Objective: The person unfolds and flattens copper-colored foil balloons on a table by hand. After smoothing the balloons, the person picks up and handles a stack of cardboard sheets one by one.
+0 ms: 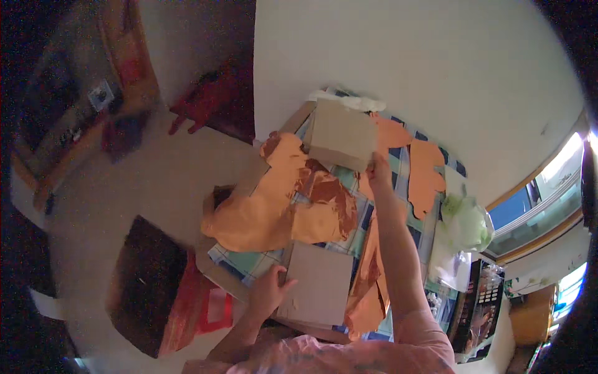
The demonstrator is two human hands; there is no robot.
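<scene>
My right hand (379, 174) reaches far over the table, its fingers closed on the near right corner of a tan cardboard block or stack (342, 133). I cannot tell whether that is a box or stacked sheets. My left hand (269, 292) is at the left edge of a flat square cardboard piece (316, 285) near me, thumb and forefinger apart. Orange-tan, shiny leather-like pieces with irregular outlines surround them: a big crumpled one (258, 209) on the left, a folded one (324, 215) in the middle, a flat one (426, 177) on the right.
A blue, green and white checked cloth (249, 262) covers the table. A pale green plastic bag (464, 224) and a black tray or case (483, 305) are on the right. A dark open box (149, 280) and a red bag (215, 310) stand on the left. A white wall rises behind.
</scene>
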